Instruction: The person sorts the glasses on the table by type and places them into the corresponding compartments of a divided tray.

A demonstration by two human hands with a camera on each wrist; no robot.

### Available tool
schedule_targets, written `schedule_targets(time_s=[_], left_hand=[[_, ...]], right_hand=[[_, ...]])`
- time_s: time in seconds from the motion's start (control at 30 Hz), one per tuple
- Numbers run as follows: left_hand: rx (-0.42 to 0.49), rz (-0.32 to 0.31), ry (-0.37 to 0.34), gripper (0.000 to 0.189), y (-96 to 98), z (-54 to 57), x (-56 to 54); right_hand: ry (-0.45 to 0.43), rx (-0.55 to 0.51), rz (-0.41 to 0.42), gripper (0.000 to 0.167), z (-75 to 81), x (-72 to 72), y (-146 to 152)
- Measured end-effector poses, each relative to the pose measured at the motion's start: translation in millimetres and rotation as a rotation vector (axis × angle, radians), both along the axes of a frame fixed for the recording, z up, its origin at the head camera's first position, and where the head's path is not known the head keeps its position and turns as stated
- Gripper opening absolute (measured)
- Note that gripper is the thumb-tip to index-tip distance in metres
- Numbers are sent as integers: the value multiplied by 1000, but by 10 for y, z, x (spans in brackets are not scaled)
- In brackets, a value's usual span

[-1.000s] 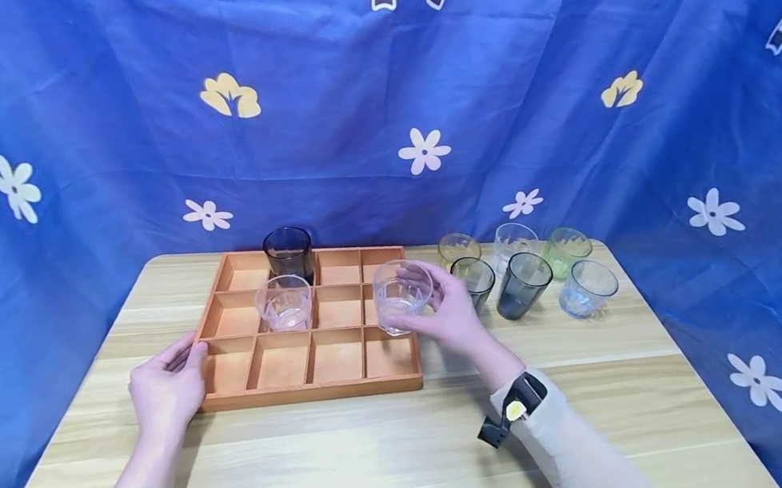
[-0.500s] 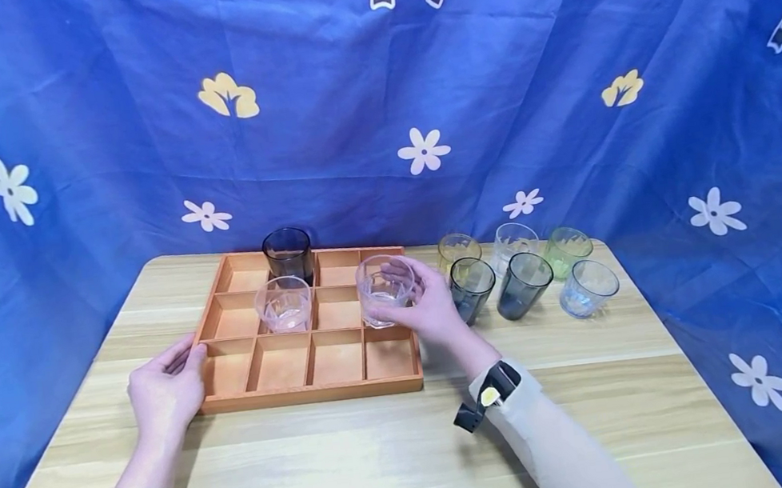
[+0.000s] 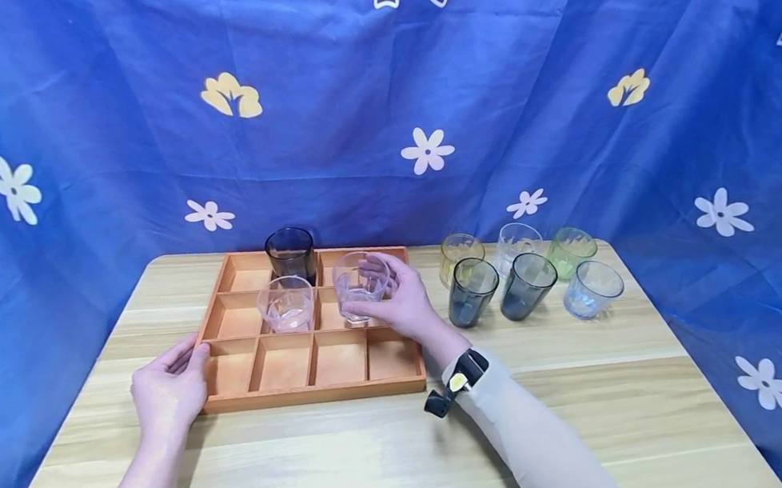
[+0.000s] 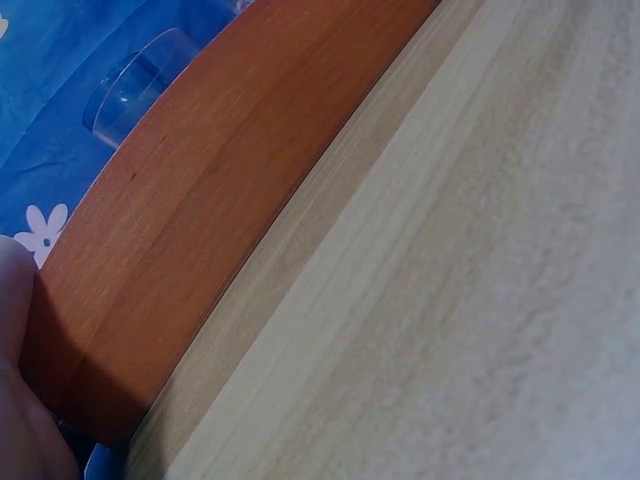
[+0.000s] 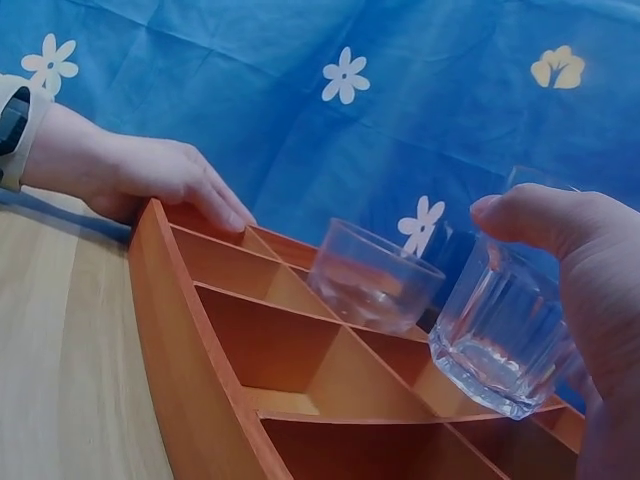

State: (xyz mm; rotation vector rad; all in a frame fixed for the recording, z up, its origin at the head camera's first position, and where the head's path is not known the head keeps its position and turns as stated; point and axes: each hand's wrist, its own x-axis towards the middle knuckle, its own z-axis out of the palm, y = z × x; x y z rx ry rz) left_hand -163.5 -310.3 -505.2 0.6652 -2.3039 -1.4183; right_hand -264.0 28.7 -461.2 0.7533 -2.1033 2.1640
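Observation:
My right hand (image 3: 408, 300) holds a clear drinking glass (image 5: 495, 335), thumb on the near side and fingers behind. In the head view that glass is over the third compartment of the middle row of a wooden divided tray (image 3: 314, 395); the right wrist view shows its base near the dividers. My left hand (image 3: 170, 388) grips the tray's left side at the front, thumb over the wall. Another clear glass (image 3: 287, 310) stands in the second compartment of the middle row. Behind it, a dark glass (image 3: 291, 257) occupies the back row's second compartment.
Right of the tray stand several glasses: a yellow one (image 3: 461, 256), a clear one (image 3: 519, 244), a green one (image 3: 571, 251), a blue one (image 3: 592, 289), and two dark ones, left (image 3: 472, 293) and right (image 3: 528, 286). A blue curtain (image 3: 319, 123) hangs behind the table.
My right hand has carried the clear glass leftward, from over the tray's right column to over the third column. My left hand has stayed on the tray's side.

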Motion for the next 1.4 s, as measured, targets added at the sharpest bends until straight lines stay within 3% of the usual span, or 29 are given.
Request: schedule_targets(time_s=[0.67, 0.97, 1.4], left_hand=[[12, 8, -2, 37, -8, 5, -6], [12, 9, -5, 37, 5, 16, -6], [14, 12, -19, 38, 12, 15, -1]], right_hand=[[-60, 44, 41, 80, -148, -154, -268], [-51, 163, 70, 89, -222, -189, -274], [-23, 342, 76, 96, -198, -183, -206]])
